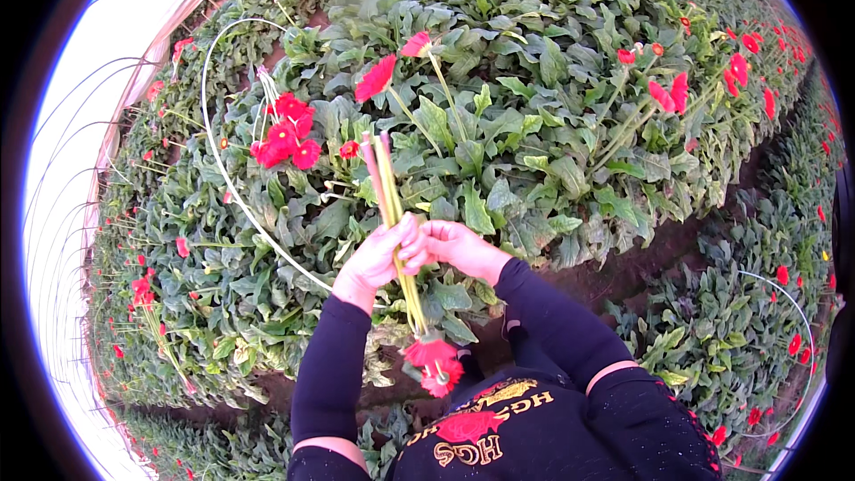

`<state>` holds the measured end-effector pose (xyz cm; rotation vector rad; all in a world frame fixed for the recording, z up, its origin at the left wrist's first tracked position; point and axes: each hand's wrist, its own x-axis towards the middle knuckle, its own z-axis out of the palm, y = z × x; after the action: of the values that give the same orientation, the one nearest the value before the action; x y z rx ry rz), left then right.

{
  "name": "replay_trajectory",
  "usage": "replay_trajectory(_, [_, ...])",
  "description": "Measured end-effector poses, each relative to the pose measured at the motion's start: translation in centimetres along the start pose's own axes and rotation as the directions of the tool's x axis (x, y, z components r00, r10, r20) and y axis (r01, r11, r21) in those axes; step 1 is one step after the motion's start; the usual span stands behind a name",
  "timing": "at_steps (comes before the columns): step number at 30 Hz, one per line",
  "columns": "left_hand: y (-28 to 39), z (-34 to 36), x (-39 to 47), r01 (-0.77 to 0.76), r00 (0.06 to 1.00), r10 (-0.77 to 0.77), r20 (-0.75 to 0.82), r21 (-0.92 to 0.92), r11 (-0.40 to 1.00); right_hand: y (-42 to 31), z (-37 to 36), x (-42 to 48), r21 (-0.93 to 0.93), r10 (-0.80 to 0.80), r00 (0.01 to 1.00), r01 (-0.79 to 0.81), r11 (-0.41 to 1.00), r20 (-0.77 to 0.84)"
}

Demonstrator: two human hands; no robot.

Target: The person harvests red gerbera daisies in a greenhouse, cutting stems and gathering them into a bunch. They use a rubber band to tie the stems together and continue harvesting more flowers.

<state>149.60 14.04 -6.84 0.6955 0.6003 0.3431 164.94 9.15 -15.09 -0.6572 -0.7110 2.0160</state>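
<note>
A small bunch of red gerberas (433, 355) hangs flower heads down in front of my body, with the cut ends of its stems (393, 197) pointing up and away. My left hand (379, 255) is closed around the middle of these stems. From the other side, my right hand (461, 248) meets it, fingers bent in at the same stems. The overlapping fingers partly hide where each hand grips. Just beyond the hands, two gerberas (378, 79) still stand on long stalks among the leaves.
A cluster of red gerberas (287, 133) lies on the foliage, stems pointing away. A thin white hoop (230, 180) arches over the leafy bed (521, 73) left of my hands. More red blooms (668, 93) stand at right. A dark soil path (641, 260) separates the beds.
</note>
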Motion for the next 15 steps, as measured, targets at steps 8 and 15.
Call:
replay_trajectory(8, [1.7,-4.5,-0.2,0.013,0.939,-0.006,-0.344,0.017,1.000,-3.4,-10.0,10.4,-0.486,-0.243,0.789,-0.079,0.871,-0.564])
replay_trajectory(15, [0.6,-6.5,3.4,0.126,0.900,-0.091,-0.427,0.054,0.991,-2.1,-14.3,13.3,-0.926,-0.647,0.679,-0.138,0.352,-0.347])
